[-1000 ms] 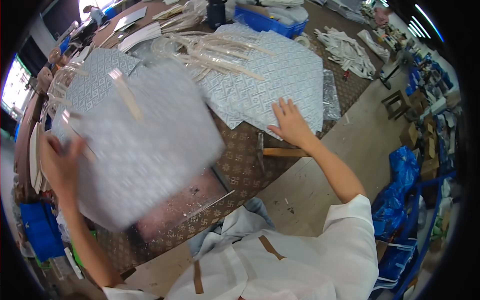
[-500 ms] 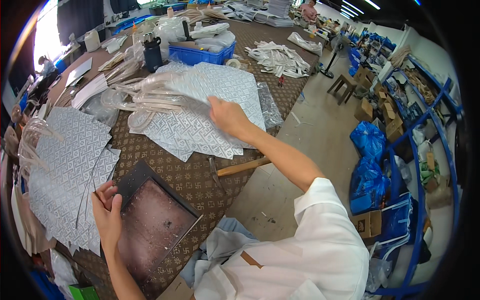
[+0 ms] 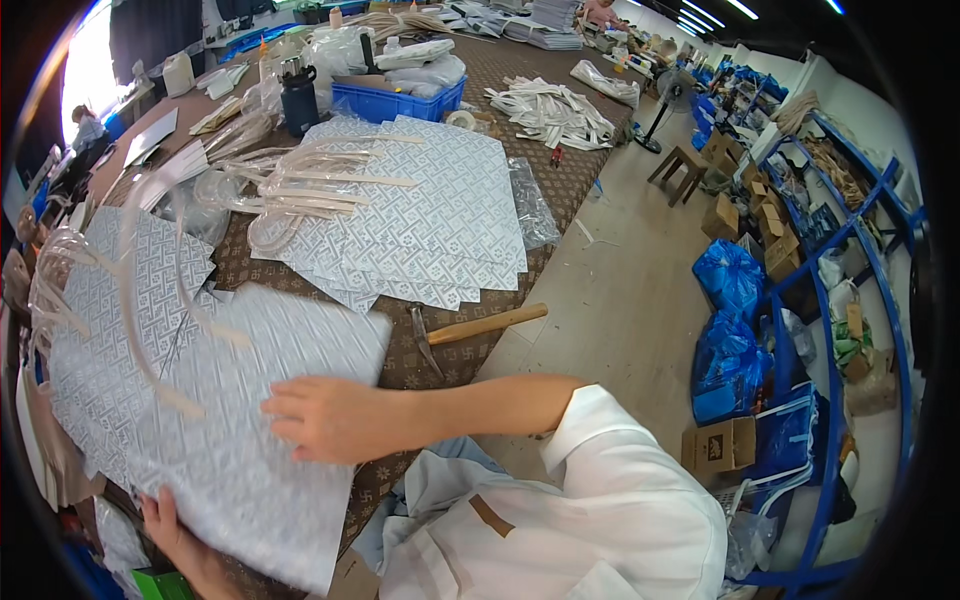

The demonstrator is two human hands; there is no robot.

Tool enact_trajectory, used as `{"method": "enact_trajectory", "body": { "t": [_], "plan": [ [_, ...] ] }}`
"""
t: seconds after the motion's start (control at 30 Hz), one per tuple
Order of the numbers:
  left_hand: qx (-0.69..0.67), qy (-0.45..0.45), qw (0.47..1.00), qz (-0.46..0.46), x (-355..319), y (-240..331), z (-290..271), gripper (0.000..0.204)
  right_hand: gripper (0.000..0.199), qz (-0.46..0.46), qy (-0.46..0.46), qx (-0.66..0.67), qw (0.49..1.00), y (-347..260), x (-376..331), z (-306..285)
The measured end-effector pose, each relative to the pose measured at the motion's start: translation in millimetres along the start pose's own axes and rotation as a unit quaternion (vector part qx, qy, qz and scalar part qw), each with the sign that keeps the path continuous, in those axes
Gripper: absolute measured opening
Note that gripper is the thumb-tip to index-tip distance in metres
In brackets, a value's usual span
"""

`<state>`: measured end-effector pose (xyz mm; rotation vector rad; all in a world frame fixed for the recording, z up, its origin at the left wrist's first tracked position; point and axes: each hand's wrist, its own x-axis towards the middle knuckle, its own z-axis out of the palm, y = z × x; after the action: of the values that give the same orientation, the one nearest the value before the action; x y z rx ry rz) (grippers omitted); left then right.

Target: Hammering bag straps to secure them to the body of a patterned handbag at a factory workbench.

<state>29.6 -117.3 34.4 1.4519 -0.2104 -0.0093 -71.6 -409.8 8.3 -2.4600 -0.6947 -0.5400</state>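
A silver-grey patterned sheet (image 3: 235,470) lies tilted across the near table edge, over a dark tray that is now hidden. My right hand (image 3: 325,418) reaches in from the right and holds the sheet, fingers on its upper face. My left hand (image 3: 172,528) grips the sheet's lower edge at the bottom left; only its fingers show. To the left lies a pile of the same sheets fitted with clear plastic handles (image 3: 110,300). A larger fanned stack of plain patterned sheets (image 3: 430,225) lies further back on the brown table (image 3: 560,170).
A wooden-handled hammer (image 3: 480,325) lies at the table edge beside the fanned stack. Loose clear handles (image 3: 290,185), a black bottle (image 3: 300,100) and a blue bin (image 3: 400,100) sit behind. Blue bags (image 3: 735,280), cardboard boxes and blue shelving (image 3: 850,300) line the floor at right.
My right hand left the fanned stack and came over to the near left with a patterned sheet. That sheet now covers the dark tray my left hand was touching.
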Motion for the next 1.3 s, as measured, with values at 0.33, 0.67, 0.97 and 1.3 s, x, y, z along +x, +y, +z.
{"method": "enact_trajectory", "body": {
  "t": [0.33, 0.67, 0.97, 1.3],
  "plan": [
    [0.473, 0.042, 0.879, -0.047, -24, -51, -121, 0.039, 0.044, 0.020, -0.005, -0.082, 0.996, 35, -60, 36],
    [0.090, -0.070, 0.993, 0.013, 19, -38, -9, 0.021, 0.037, 0.353, -0.071, -0.255, 0.898, 77, -146, -60],
    [-0.009, -0.115, 0.988, -0.104, 17, -85, -17, 0.017, 0.029, 0.318, -0.049, -0.238, 0.916, 68, -185, -55],
    [-0.027, -0.116, 0.988, -0.095, 21, -92, -18, 0.016, 0.028, 0.504, 0.186, 0.261, 0.802, 56, -135, -64]
  ]
}}
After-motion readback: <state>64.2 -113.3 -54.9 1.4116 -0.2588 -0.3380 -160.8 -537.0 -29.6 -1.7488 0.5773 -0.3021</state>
